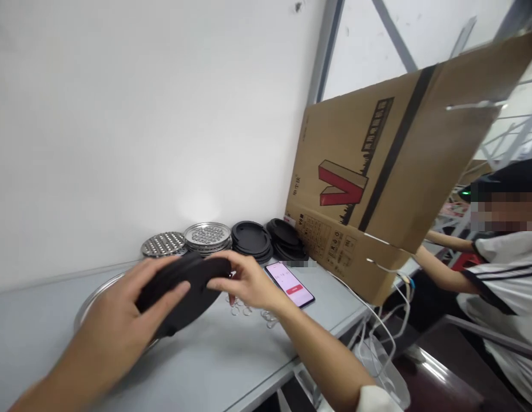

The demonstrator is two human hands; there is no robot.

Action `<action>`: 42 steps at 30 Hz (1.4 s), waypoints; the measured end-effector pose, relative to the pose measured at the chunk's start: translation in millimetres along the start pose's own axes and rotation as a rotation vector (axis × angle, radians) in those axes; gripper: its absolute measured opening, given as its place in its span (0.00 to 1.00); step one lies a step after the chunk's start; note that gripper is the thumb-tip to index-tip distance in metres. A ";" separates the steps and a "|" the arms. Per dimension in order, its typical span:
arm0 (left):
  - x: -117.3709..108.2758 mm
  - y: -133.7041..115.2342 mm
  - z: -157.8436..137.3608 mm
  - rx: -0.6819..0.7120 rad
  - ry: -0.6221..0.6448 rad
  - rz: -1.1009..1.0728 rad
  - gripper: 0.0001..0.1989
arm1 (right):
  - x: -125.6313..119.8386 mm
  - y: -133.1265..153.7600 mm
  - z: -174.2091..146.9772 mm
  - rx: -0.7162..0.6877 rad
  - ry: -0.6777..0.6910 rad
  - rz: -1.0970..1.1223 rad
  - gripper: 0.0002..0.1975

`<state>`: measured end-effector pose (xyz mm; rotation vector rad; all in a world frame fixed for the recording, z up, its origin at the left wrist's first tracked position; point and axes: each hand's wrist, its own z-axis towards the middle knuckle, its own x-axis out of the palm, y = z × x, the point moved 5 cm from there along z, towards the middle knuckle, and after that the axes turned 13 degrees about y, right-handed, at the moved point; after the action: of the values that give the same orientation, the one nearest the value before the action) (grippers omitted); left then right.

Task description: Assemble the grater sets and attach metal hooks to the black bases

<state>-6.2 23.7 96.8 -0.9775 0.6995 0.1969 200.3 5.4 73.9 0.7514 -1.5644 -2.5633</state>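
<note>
My left hand (124, 309) grips a round black lid-like disc (184, 303) by its left side, thumb across its face. On the disc's right edge my right hand (249, 280) is closed, thumb and fingers pinching the rim. The disc is tilted above the table; whether it is one piece or several together I cannot tell. Partly hidden behind my left hand and the disc lies a round shiny metal piece (88, 300). Small clear rings (247, 311) lie on the table just beyond my right hand and forearm.
Along the wall stand a perforated metal disc (163, 244), stacked metal grater-like discs (207, 236), and two stacks of black discs (251, 239) (285, 233). A lit phone (292, 284) lies nearby. A large cardboard sheet (356, 171) and white cables (392, 337) border the right; a person (506, 269) is beyond.
</note>
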 end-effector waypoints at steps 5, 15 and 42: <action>-32.1 35.3 3.0 -0.183 -0.039 -0.535 0.28 | 5.7 -0.2 39.2 -0.087 0.173 0.273 0.31; -27.8 63.6 -5.6 -0.166 -0.012 -0.641 0.26 | 24.3 -30.7 13.6 -0.206 -0.191 -0.411 0.11; 2.6 44.2 -8.6 -0.163 0.047 -0.550 0.26 | 19.2 -11.7 19.4 -0.126 -0.634 -0.536 0.12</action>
<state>-28.1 41.1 61.4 -1.2974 0.4387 -0.2564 177.6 21.7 63.9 0.3931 -1.4403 -3.5221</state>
